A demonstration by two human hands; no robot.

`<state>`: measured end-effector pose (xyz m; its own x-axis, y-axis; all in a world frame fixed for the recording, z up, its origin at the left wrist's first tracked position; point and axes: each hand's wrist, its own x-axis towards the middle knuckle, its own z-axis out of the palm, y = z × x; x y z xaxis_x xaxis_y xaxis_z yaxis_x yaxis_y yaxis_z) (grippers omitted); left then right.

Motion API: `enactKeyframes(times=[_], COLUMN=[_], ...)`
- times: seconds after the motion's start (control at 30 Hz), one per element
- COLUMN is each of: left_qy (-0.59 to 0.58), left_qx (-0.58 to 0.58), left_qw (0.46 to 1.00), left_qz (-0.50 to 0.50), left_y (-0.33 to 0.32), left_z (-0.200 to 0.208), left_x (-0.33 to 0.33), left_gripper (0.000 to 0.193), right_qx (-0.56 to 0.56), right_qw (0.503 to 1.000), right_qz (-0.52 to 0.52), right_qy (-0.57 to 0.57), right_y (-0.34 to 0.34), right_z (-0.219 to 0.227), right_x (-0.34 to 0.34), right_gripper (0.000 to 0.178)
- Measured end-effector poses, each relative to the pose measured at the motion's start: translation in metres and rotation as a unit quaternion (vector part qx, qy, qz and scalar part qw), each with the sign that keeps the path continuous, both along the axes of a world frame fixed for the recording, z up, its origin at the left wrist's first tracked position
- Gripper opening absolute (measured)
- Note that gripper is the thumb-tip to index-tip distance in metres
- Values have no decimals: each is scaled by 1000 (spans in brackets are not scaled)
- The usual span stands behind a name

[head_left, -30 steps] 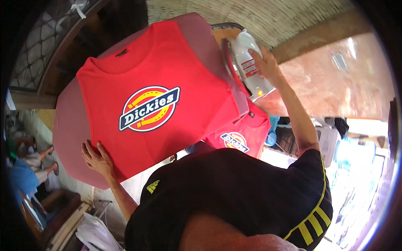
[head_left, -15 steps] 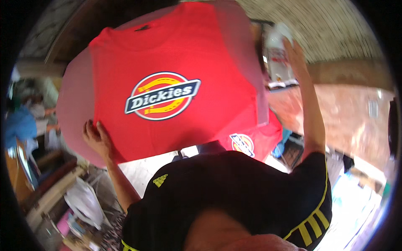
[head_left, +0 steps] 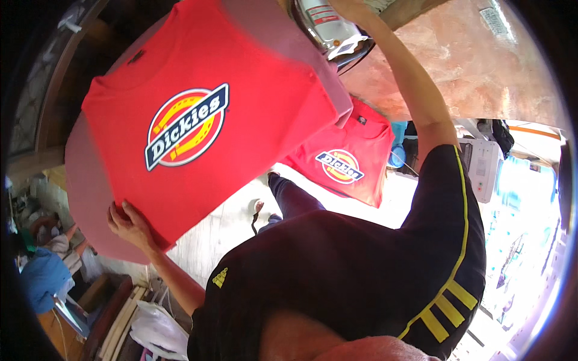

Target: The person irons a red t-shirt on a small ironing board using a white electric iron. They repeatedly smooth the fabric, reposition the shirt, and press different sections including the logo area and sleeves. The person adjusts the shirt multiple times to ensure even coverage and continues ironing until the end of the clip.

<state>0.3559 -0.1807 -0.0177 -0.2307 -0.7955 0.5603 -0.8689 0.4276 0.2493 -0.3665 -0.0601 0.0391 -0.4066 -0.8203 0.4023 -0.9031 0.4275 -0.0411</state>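
Observation:
A red shirt [head_left: 247, 72] lies spread on a padded board with a dusky pink cover [head_left: 84, 174]. Its chest bears a round yellow, red and navy emblem [head_left: 188, 126]. On the hem corner at the near left rests my left hand [head_left: 129, 224], fingers apart and holding nothing. My right hand [head_left: 350, 8] reaches to the far edge of the view, beside a shiny white and silver object with a red label [head_left: 325, 24]. That object's kind is unclear, and the top edge cuts off my right fingers.
A second red shirt [head_left: 337, 141] with the same emblem lies lower, right of the board. Further right is a pinkish marbled panel [head_left: 433, 66] and a white boxy unit [head_left: 481, 168]. A white plastic bag [head_left: 158, 331] and wooden strips [head_left: 120, 319] lie at the lower left.
The view has swung, so the board and shirt appear further left and tilted. The labelled object and my right hand now sit at the top edge. My left hand stays on the hem.

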Motion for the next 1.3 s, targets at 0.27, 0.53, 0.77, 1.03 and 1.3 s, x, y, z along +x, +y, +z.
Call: enactKeyframes(times=[0.27,0.53,0.77,1.03,1.3], left_qy=[39,184,453,526,434], left_qx=[14,79,188,258,245], left_qw=[997,978,871,810,867], left_qz=[71,54,-32,-39,-15], left_y=[43,38,44,97,151], left_z=[4,-2,-1,13,-4], left_x=[25,45,40,76,86], left_gripper=[45,28,16,14,13], right_qx=[-76,-114,-176,-259,-182], right_qw=[954,979,932,782,843], right_qz=[60,-36,25,34,-13], right_qy=[-283,-168,-315,-566,-505], right_y=[132,129,132,189,239], right_z=[22,-56,-53,-16,-45], right_x=[226,237,222,254,264], right_gripper=[37,29,19,15,20])
